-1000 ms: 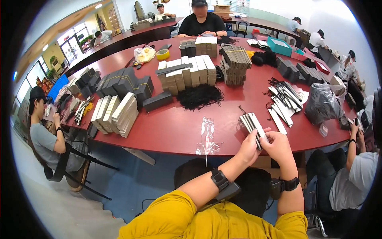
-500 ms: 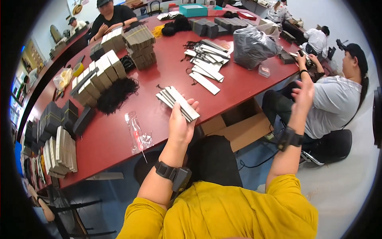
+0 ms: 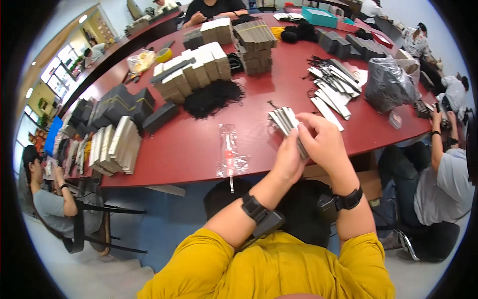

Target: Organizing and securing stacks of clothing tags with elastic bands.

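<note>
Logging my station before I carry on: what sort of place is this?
Probably a workshop or small factory room for handwork: a large red table bears stacks of flat pieces and a heap of black strings, and other people sit around it.

Gap between cords (image 3: 214, 98) and hands (image 3: 290, 155)

Behind the cord pile (image 3: 213, 98) on the table (image 3: 174, 149) stand card stacks (image 3: 196, 72); left of it, 1 lone block (image 3: 160, 118); before it, a wrapper (image 3: 230, 151). Right of the pile and nearer, the strip bundle (image 3: 285, 120) lies in the left hand (image 3: 290, 160), the right hand (image 3: 323, 140) against it; farther right, loose strips (image 3: 332, 95), then a bag (image 3: 388, 85).
</note>
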